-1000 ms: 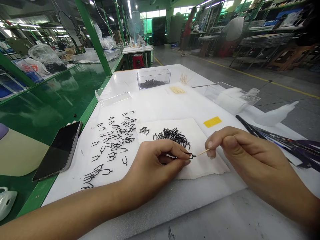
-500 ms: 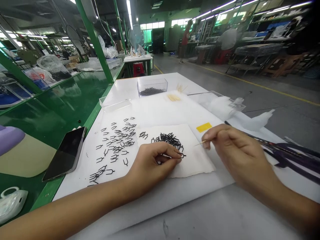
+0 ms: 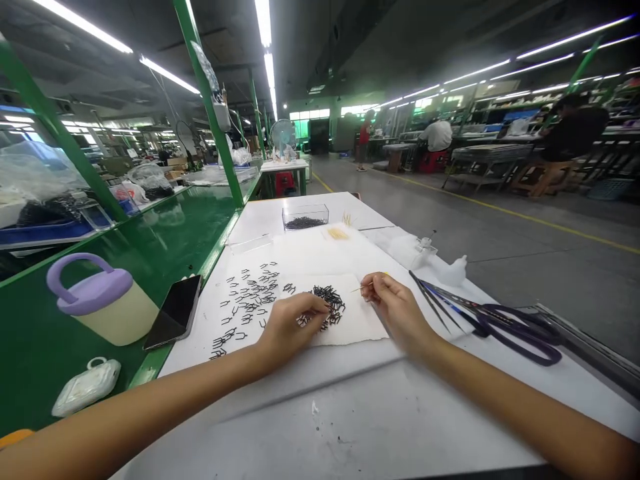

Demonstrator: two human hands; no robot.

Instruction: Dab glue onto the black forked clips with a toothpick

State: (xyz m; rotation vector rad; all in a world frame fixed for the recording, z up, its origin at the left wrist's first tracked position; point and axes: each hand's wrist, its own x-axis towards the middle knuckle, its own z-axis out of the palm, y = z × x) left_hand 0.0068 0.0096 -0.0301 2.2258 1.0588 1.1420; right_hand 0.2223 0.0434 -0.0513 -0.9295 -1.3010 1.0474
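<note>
Left hand [image 3: 293, 325] pinches a small black clip [image 3: 306, 320] beside the clip pile [image 3: 330, 303]; right hand [image 3: 395, 308] grips a toothpick [image 3: 361, 288] above the white cloth [image 3: 350, 327] on the worktop [image 3: 390, 413].

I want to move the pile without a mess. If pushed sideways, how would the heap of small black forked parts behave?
The heap of black forked parts looks tangled, so it would probably drag as clumps. The thin pieces seem light, so some may scatter. The white sheet beneath might slide along.
</note>
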